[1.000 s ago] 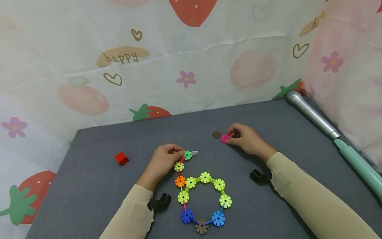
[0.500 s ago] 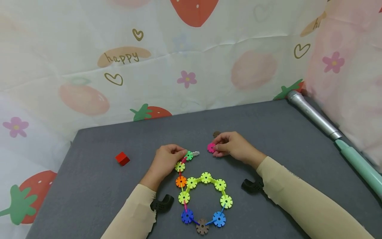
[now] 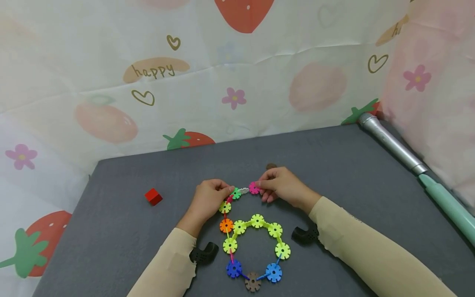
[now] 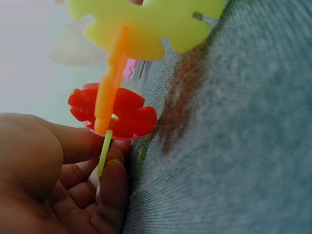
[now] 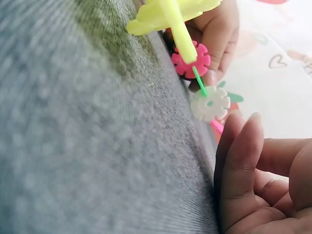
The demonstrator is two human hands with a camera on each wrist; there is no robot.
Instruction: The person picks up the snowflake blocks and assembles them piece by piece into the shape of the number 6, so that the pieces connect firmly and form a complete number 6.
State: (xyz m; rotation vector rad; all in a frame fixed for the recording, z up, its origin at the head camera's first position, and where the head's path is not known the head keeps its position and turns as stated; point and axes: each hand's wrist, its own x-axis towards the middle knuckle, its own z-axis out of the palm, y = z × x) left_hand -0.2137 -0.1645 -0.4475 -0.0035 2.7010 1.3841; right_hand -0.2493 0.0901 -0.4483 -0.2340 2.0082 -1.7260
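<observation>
In the head view my left hand (image 3: 205, 200) pinches a green notched snowflake disc (image 3: 235, 193) near the top of a linked chain of plastic discs. A white disc (image 3: 243, 191) juts rightward from the green one. My right hand (image 3: 287, 187) holds a pink disc (image 3: 254, 188) between thumb and fingers, its edge right at the white disc. Below, yellow-green discs (image 3: 257, 220), blue discs (image 3: 274, 272) and a brown disc (image 3: 253, 282) form a ring, joined to the chain near an orange disc (image 3: 226, 225). The right wrist view shows the white disc (image 5: 210, 104) beside my right fingertips.
Partly hidden behind my right hand lies a loose brown disc (image 3: 271, 166). A red cube (image 3: 153, 196) sits on the grey table (image 3: 111, 235) at left. Along the right edge lies a long silver and mint-green rod (image 3: 393, 142). A printed cloth (image 3: 259, 82) hangs behind.
My right hand has carried the pink disc left and toward me, from beside the loose brown disc to the white disc. The left hand keeps its hold on the green disc.
</observation>
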